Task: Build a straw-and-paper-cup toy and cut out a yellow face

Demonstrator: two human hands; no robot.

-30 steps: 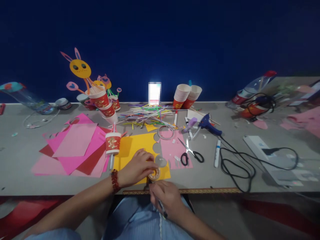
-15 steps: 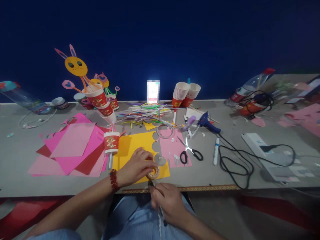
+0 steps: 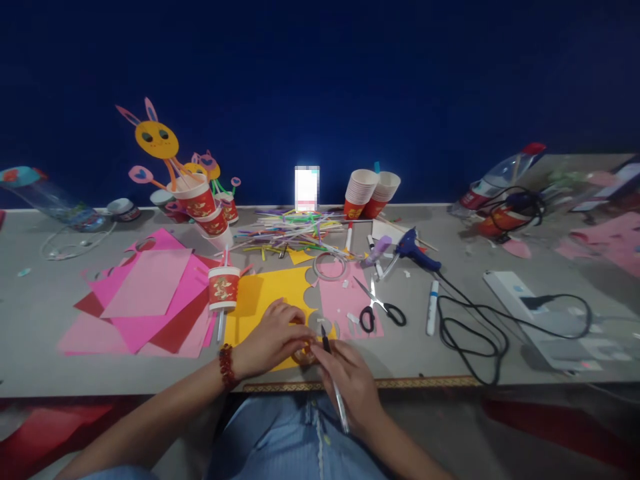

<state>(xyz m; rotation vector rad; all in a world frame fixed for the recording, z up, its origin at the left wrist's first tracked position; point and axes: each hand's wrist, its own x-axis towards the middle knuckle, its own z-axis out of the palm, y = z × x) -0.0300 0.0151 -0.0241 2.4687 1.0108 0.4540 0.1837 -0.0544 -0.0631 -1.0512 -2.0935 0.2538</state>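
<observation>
My left hand (image 3: 275, 337) rests on the yellow paper (image 3: 273, 287), its fingers closed on a small tan ring (image 3: 303, 355) that looks like a tape roll. Held in my right hand (image 3: 353, 383) is a pen (image 3: 338, 397) with a clear barrel and dark front, its tip pointing away from me. The fingertips of the right hand meet the left fingers at the ring, which they partly cover. Round bites are cut from the paper's right edge. Beside it lies pink paper (image 3: 330, 287) with scissors (image 3: 377, 307) on its right part.
A red paper cup (image 3: 223, 288) stands left of the yellow paper, near stacked pink sheets (image 3: 145, 287). Pipe cleaners (image 3: 295, 230) and stacked cups (image 3: 361, 193) are at the back. To the right lie a glue gun (image 3: 415, 250), a marker (image 3: 433, 307) and a power strip (image 3: 530, 320).
My right hand has moved up to the ring, and the pen has swung so its tip points away, right of the ring. My left hand stays at the ring.
</observation>
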